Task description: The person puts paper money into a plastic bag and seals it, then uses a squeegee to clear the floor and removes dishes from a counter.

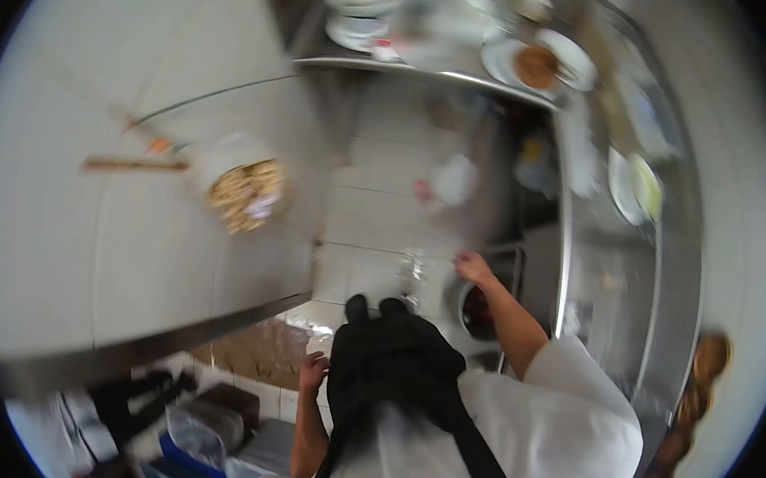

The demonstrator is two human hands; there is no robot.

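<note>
My left hand (313,370) hangs low beside my black apron (393,355), its fingers loosely spread with nothing in them. Farther forward, my right hand (472,267) is held out over the tiled floor (371,216), its fingers smeared by motion. Just below and to the right of that hand, a round metal pot (477,310) with dark contents stands under the steel counter (564,243). Near my shoes (374,308), a shiny clear plastic-looking thing (412,277) lies on the floor.
Stacked plates (363,16) and a plate with brown food (537,66) crowd the far counter. A bag of pale pieces (248,196) is at the left. A person (95,419) and plastic bins (210,422) are at the lower left. A white bag (454,180) is ahead.
</note>
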